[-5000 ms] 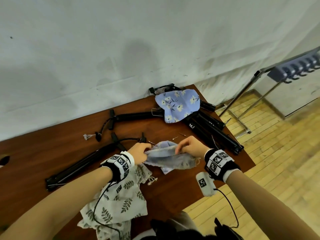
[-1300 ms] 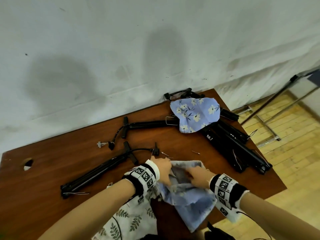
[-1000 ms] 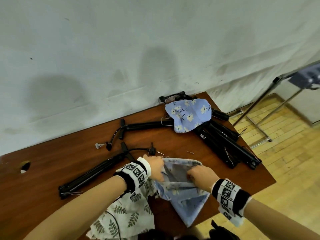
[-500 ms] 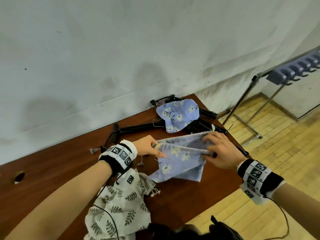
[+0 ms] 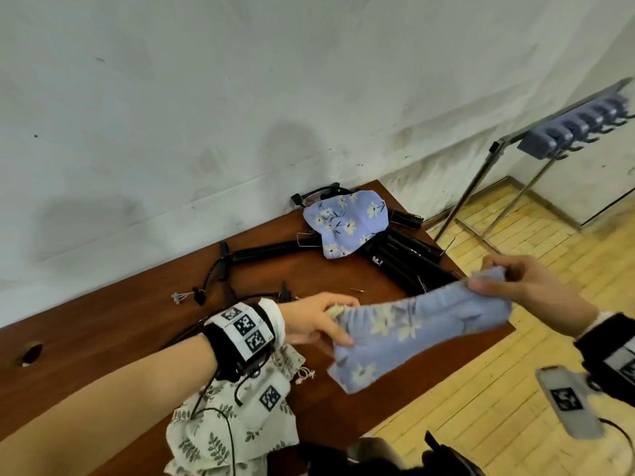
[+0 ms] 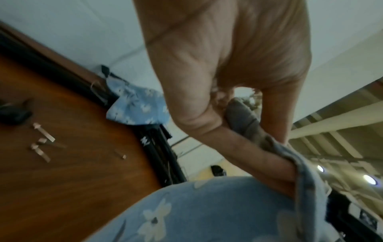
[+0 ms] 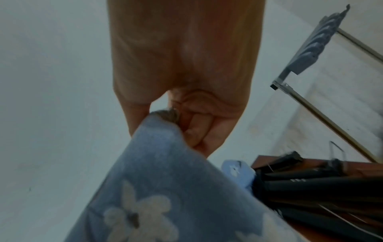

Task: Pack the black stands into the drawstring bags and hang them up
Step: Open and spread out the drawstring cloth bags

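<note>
A blue flowered drawstring bag [image 5: 412, 328] is stretched in the air between both hands above the table's right edge. My left hand [image 5: 319, 321] pinches its left rim [image 6: 244, 121]. My right hand [image 5: 508, 283] pinches the other end [image 7: 161, 124] out past the table corner. Black folded stands [image 5: 409, 262] lie at the table's far right; one long stand [image 5: 268, 250] runs leftwards near the wall. A second blue flowered bag [image 5: 347, 223] lies over the stands. A white leaf-print bag [image 5: 233, 431] sits under my left forearm.
The brown table [image 5: 103, 338] stands against a white wall, with a small hole [image 5: 31, 352] at its left. Small metal pins [image 6: 41, 142] and a cable [image 5: 213, 273] lie on it. A metal rack with grey hooks [image 5: 577, 128] stands on the wooden floor to the right.
Both hands lifted the blue bag off the table and pulled it taut. My right hand moved out to the right past the table corner.
</note>
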A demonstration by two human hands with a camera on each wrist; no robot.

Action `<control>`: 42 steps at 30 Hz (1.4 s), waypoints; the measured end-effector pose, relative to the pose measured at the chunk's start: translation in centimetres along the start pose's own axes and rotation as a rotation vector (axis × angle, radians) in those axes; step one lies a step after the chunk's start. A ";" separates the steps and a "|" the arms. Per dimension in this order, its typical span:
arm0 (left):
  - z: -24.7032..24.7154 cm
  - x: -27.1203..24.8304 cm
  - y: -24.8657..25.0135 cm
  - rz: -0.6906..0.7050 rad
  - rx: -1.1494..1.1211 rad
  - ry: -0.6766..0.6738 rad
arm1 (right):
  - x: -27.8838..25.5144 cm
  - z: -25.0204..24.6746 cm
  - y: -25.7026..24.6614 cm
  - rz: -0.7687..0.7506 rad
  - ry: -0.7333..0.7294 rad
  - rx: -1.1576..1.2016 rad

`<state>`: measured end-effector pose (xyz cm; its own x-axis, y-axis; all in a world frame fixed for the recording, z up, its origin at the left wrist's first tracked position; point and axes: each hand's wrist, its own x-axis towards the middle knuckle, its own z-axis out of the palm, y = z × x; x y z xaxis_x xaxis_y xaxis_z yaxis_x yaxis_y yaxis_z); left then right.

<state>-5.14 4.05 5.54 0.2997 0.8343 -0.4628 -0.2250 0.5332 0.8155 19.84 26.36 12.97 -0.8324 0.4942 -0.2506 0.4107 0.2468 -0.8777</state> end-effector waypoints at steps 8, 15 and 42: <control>-1.2 5.6 -6.6 -0.272 0.079 0.180 | 3.0 2.4 8.6 0.307 -0.085 -0.297; -9.3 5.4 -9.3 -0.364 0.447 0.539 | 12.8 8.1 15.9 0.368 -0.050 -0.619; -16.1 -4.4 -15.7 -0.372 0.573 0.642 | 23.0 22.0 14.9 0.146 -0.119 -0.679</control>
<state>-17.84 -5.70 -10.83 -0.3465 0.6325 -0.6927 0.3245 0.7737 0.5442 -1.36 23.12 -14.88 -0.7701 0.4773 -0.4233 0.6307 0.6694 -0.3926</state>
